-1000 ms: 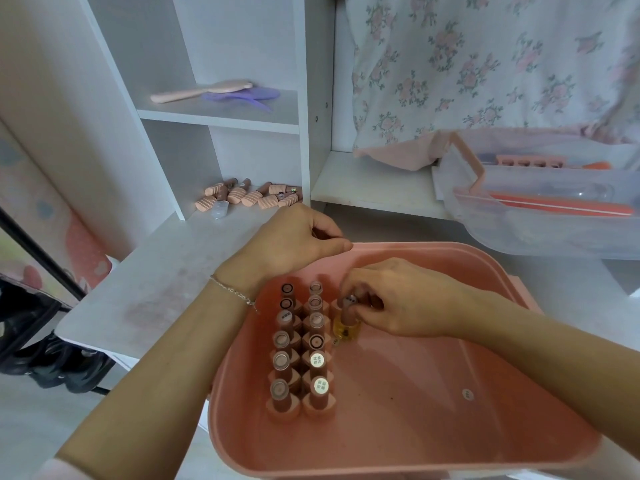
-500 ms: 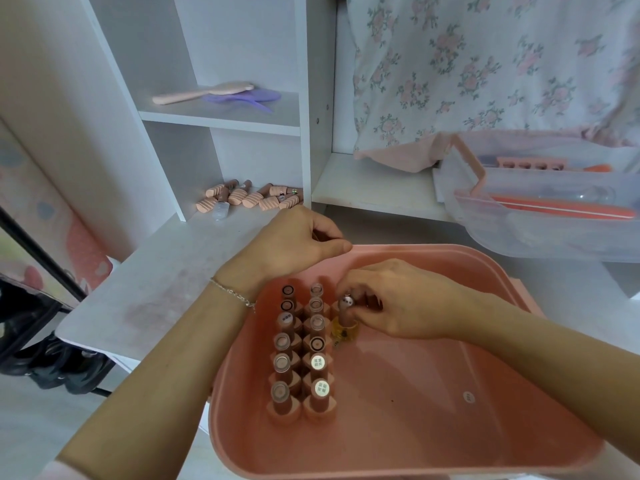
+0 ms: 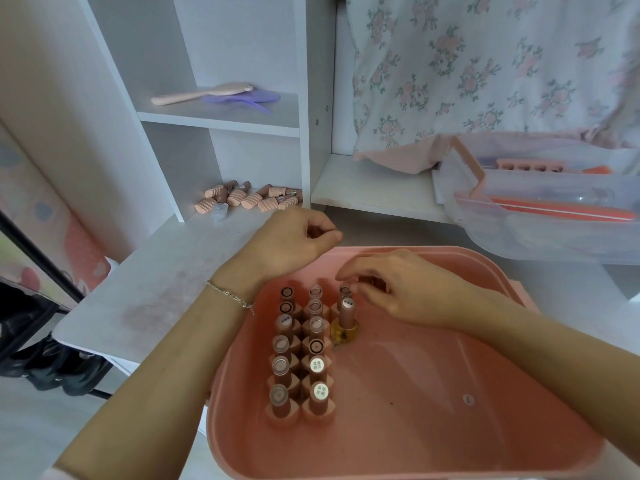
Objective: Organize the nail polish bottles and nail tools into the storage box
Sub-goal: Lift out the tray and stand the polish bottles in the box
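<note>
Upright polish bottles crowd the pink storage box point(image 3: 519, 427), and one knock could topple a row.

At centre frame the right hand point(image 3: 408, 292) hovers just beside the yellow glass bottle point(image 3: 344, 327), fingers loosely curled and holding nothing; a careless brush could tip that tall, narrow-capped bottle into its neighbours. The left hand point(image 3: 294, 242), fingers curled with no object visible in them, rests at the box's far rim. The smooth plastic box holds two neat rows of ridged pink bottles point(image 3: 299, 358); more lie loose point(image 3: 249, 197) on the table, upper centre.
</note>
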A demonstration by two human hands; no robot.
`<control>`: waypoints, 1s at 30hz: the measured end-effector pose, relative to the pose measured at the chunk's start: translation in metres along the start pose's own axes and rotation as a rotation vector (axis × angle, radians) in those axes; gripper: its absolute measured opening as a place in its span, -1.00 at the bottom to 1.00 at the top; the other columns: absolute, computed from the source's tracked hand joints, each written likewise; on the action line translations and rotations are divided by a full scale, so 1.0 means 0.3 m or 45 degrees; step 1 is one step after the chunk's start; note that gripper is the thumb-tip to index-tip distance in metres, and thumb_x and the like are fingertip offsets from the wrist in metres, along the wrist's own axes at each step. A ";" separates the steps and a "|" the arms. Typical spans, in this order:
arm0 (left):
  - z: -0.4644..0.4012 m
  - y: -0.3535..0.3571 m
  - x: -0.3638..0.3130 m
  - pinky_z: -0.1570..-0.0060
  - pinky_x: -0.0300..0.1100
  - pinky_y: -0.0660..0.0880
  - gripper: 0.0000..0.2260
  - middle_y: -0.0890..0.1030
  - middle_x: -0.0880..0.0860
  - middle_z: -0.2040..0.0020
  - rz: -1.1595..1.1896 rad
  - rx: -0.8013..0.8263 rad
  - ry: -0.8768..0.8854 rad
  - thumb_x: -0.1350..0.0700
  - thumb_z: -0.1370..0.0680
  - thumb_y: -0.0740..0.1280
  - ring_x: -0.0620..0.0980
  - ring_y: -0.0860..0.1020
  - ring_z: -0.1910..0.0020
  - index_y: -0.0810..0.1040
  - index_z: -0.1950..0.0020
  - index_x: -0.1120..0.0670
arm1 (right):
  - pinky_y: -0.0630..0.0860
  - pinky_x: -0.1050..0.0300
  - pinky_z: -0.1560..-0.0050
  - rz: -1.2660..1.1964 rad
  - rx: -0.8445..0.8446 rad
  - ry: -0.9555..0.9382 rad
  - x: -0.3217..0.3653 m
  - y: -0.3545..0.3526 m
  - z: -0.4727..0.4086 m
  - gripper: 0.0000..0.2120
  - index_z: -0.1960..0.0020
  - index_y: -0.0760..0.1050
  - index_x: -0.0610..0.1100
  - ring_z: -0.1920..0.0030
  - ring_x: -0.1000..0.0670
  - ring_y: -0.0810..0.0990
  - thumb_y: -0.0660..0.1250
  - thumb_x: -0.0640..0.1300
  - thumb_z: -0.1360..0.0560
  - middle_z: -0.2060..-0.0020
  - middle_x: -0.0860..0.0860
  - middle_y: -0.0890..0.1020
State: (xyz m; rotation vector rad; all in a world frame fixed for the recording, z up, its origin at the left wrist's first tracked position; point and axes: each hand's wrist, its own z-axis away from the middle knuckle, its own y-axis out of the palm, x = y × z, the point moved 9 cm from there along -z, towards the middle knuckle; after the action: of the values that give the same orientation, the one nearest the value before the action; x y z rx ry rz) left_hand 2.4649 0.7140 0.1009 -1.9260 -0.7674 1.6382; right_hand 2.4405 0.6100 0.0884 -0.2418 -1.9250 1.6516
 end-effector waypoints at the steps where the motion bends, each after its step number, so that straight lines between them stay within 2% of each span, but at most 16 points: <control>1: 0.000 0.000 0.000 0.11 -0.21 0.43 -0.88 0.59 -0.04 0.24 0.004 0.000 0.000 0.12 -0.50 0.33 -0.10 0.50 0.23 0.64 0.14 0.11 | 0.30 0.42 -0.02 -0.008 0.024 -0.008 -0.002 0.008 -0.002 -0.72 -0.22 0.49 -0.02 -0.04 0.17 0.49 0.18 -0.16 -0.54 -0.13 0.11 0.58; 3: 0.001 0.001 -0.001 0.14 -0.22 0.42 -0.88 0.57 -0.08 0.28 0.011 0.001 0.002 0.11 -0.50 0.33 -0.13 0.48 0.27 0.64 0.17 0.10 | 0.27 0.46 -0.04 -0.013 0.065 -0.015 -0.009 0.022 -0.003 -0.70 -0.23 0.48 -0.01 -0.08 0.19 0.47 0.18 -0.20 -0.54 -0.15 0.11 0.57; 6: 0.000 0.001 0.000 0.17 -0.23 0.40 -0.86 0.55 -0.11 0.32 -0.008 0.005 0.005 0.09 -0.51 0.33 -0.16 0.46 0.31 0.62 0.20 0.08 | 0.28 0.43 -0.04 -0.024 0.098 -0.012 -0.017 0.036 -0.004 -0.69 -0.23 0.47 0.00 0.01 0.27 0.43 0.19 -0.22 -0.53 -0.13 0.13 0.55; 12: 0.002 0.003 0.000 0.15 -0.19 0.42 -0.84 0.57 -0.05 0.28 -0.009 0.015 0.003 0.06 -0.51 0.33 -0.10 0.48 0.27 0.64 0.18 0.10 | 0.30 0.38 0.04 -0.025 0.110 -0.033 -0.007 0.043 -0.009 -0.77 -0.14 0.47 -0.05 0.19 0.29 0.36 0.18 -0.24 -0.53 0.06 0.17 0.50; 16: 0.002 0.004 -0.002 0.16 -0.19 0.42 -0.84 0.56 -0.09 0.30 -0.019 0.021 0.002 0.04 -0.51 0.32 -0.14 0.47 0.30 0.62 0.21 0.06 | 0.28 0.36 0.08 -0.019 0.117 -0.046 0.001 0.041 -0.006 -0.79 -0.12 0.47 -0.07 0.17 0.23 0.36 0.17 -0.24 -0.54 0.03 0.10 0.54; 21: 0.003 0.005 -0.002 0.13 -0.15 0.44 -0.83 0.56 -0.10 0.30 -0.020 0.025 -0.005 0.03 -0.51 0.32 -0.13 0.48 0.28 0.63 0.20 0.07 | 0.29 0.35 0.10 -0.011 0.128 -0.062 0.012 0.040 -0.006 -0.81 -0.10 0.47 -0.08 0.18 0.20 0.37 0.17 -0.24 -0.54 0.13 0.17 0.45; 26: 0.002 0.006 -0.002 0.26 -0.24 0.35 -0.82 0.53 -0.14 0.34 -0.034 0.030 0.003 0.01 -0.51 0.31 -0.19 0.44 0.35 0.62 0.21 0.05 | 0.28 0.39 0.13 -0.012 0.118 -0.064 0.009 0.041 -0.011 -0.81 -0.08 0.47 -0.07 0.19 0.22 0.37 0.17 -0.23 -0.54 0.15 0.19 0.44; 30: 0.003 0.007 0.000 0.28 -0.26 0.34 -0.81 0.52 -0.15 0.34 -0.031 0.028 0.005 0.01 -0.51 0.30 -0.19 0.43 0.35 0.63 0.19 0.07 | 0.30 0.40 0.11 -0.025 0.121 -0.054 0.003 0.047 -0.011 -0.80 -0.09 0.47 -0.04 0.17 0.23 0.38 0.16 -0.22 -0.54 0.10 0.18 0.47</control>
State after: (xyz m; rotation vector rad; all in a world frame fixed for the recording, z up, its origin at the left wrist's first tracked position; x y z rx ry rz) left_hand 2.4643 0.7125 0.0995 -1.8968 -0.7650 1.6214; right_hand 2.4382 0.6162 0.0755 -0.1510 -1.8676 1.7430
